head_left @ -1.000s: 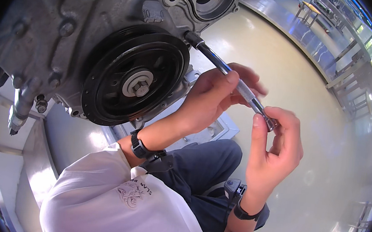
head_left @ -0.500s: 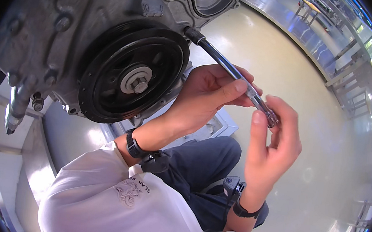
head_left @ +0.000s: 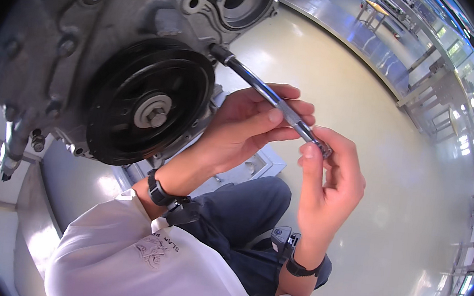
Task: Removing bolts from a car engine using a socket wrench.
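Note:
A chrome socket extension bar (head_left: 255, 84) with a knurled section slants down to the right from the engine (head_left: 70, 84). The dark socket (head_left: 220, 53) on its upper end meets the engine beside the black crankshaft pulley (head_left: 98, 125); what it sits on is hidden. My left hand (head_left: 239, 122) holds the bar around the knurled part, thumb on top and fingers behind. At the bar's lower end, my right hand (head_left: 331, 184) pinches the tip between thumb and fingers. A hex bolt (head_left: 157, 117) shows in the middle of the pulley.
Below the pulley is a light metal stand (head_left: 252, 167), close to my bent knee (head_left: 266, 200). A long metal bench (head_left: 342, 29) runs across the far right, with a small wooden-topped stool (head_left: 377, 8) beyond it. The pale floor (head_left: 405, 194) lies to my right.
The view has shifted, so the engine, bar and hands all appear farther left. My right thumb and fingers stay around the bar's lower end; the left hand keeps its hold.

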Motion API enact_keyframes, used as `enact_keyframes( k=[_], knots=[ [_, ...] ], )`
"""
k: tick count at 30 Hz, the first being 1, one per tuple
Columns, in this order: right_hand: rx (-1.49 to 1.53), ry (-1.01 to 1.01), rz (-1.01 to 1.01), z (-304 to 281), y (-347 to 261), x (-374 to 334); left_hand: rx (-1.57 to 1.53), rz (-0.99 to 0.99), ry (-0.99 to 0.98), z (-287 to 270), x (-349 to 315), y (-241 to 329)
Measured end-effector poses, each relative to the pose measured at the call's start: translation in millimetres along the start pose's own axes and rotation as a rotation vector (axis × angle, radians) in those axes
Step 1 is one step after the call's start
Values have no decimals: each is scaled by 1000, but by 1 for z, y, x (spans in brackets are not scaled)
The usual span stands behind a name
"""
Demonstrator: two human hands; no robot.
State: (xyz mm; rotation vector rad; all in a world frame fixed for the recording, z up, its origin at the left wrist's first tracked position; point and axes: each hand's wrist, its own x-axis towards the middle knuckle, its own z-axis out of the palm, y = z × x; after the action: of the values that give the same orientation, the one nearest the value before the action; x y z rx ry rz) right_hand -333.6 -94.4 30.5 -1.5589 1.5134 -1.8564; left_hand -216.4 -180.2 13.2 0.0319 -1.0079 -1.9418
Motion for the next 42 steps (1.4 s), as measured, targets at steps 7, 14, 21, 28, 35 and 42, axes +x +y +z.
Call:
enact_keyframes(
  k=[7, 14, 21, 28, 35, 42],
  knots=[
    [7, -18, 127, -8, -5, 0, -51, -45, -22, -4, 4, 0],
    [-179, 37, -315, 0, 0, 5, 8, -46, -39, -9, 4, 4],
    [-140, 28, -268, 7, 0, 4, -156, 25, -78, -6, 6, 6],
    [-39, -133, 185, -2, -8, 2, -260, 30, -115, -9, 10, 4],
    [-104, -90, -184, -5, -7, 0, -78, 60, -12, -16, -8, -9],
    [-76, -51, -306, -11, -5, 1, -166, 91, -77, -5, -1, -9]
  ],
)
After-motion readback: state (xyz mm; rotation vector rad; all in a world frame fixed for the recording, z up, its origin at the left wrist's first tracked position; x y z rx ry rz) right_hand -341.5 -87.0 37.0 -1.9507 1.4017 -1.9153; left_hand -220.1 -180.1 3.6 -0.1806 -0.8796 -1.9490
